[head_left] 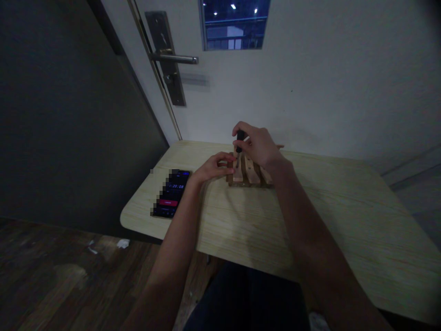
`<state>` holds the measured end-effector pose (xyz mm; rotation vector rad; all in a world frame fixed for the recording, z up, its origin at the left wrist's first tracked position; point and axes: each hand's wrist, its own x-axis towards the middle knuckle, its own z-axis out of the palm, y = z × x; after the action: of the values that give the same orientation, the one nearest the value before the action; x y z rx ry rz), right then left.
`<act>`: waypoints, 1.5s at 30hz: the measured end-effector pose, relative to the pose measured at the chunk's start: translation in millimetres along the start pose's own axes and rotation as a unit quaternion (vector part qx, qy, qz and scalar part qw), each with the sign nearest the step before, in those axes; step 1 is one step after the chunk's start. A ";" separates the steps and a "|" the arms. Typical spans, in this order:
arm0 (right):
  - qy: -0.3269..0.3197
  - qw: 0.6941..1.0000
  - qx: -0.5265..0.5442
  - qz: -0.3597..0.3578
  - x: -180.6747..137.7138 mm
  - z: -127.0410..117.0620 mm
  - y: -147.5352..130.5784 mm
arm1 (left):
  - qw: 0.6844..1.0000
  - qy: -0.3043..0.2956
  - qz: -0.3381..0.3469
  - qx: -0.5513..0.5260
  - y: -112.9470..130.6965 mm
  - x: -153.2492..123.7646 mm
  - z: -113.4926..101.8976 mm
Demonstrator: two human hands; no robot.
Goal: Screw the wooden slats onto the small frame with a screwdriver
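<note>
A small slatted wooden piece [248, 174] lies near the far edge of the light wood table [310, 216]. My right hand [258, 146] is closed around a black-handled screwdriver [240, 136] held upright, its tip down on the left slat. My left hand [216, 166] pinches at the left side of the wooden piece, close to the screwdriver's shaft; what its fingertips hold is too small to make out.
A phone [173, 193] with a lit screen lies on the table's left corner. A white wall stands right behind the table. A door with a metal handle [175, 58] is at the left. Dark wooden floor [51, 276] lies below.
</note>
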<state>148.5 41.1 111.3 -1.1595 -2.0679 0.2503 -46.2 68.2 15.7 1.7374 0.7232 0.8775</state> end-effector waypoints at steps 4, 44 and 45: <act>0.011 1.000 -0.012 0.006 0.8 0.9 -0.4 | 1.000 -0.001 0.000 0.000 0.0 0.5 0.3; -0.013 1.000 0.018 0.017 -0.7 -8.4 -4.2 | 1.000 -0.002 -0.003 0.002 0.8 0.2 0.0; -0.012 1.000 0.018 0.018 -0.7 -8.7 -4.6 | 1.000 -0.002 -0.004 0.000 1.1 0.2 0.3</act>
<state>151.6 36.4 119.3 -1.1776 -2.0564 0.3191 -45.7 67.9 16.6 1.7337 0.7270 0.8674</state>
